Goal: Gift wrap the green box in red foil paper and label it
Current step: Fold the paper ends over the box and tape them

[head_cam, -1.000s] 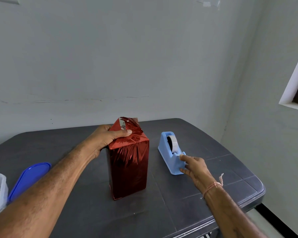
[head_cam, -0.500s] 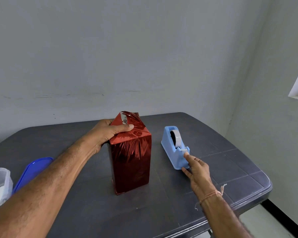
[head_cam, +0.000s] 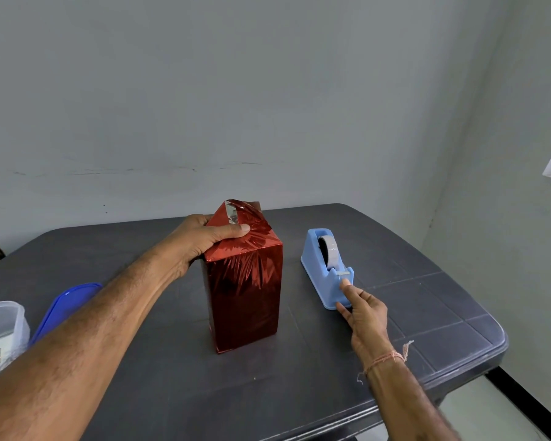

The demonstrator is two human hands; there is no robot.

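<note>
Plainly this is the taping step at the top of the parcel. The tall upright box wrapped in shiny red foil paper (head_cam: pixel 245 291) stands near the middle of the dark grey plastic desk (head_cam: pixel 172 386), with no green showing on the sides in view. The left hand (head_cam: pixel 201 241) grips its top. The thumb lies flat across the folded foil on the near slope and the fingers wrap round the far side, mostly hidden. I take this hold to be pinning the fold so the springy foil cannot open while tape is fetched.

Above the thumb a pointed foil flap (head_cam: pixel 247 211) stands up loose, with a strip of clear tape (head_cam: pixel 231 214) on it. The light blue plastic tape dispenser (head_cam: pixel 323 281) sits just beside the box on its right, cutter end toward the person, handy for a one-handed pull. The right hand (head_cam: pixel 365 316) holds nothing. Its index fingertip touches the dispenser just under the cutter, its thumb is low by the base, and its other fingers are loosely bent.

Pinching the tape end looks like the next move, and the unheld dispenser might slide as the tape is pulled. A blue plastic lid (head_cam: pixel 66 305) and a clear plastic container (head_cam: pixel 0 332) lie well apart at the left. No label is in sight
</note>
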